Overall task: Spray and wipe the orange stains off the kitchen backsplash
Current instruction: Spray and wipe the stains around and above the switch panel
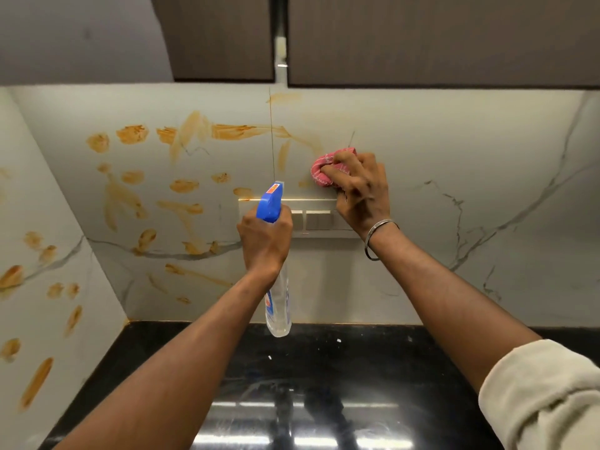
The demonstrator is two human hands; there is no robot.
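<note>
Orange stains (227,131) smear the white marble backsplash (454,164), mostly on its left half and on the left side wall (35,381). My left hand (264,237) is shut on a clear spray bottle (278,297) with a blue trigger head (269,201), nozzle aimed at the wall. My right hand (360,190) presses a bunched pink cloth (324,168) flat against the backsplash, just above the switch panel and right of the stains. A faint orange smear curves toward the cloth.
A white switch panel (319,219) sits on the wall between my hands. Dark upper cabinets (422,37) hang overhead. A glossy black countertop (324,368) runs below. The backsplash right of the cloth shows only grey veins.
</note>
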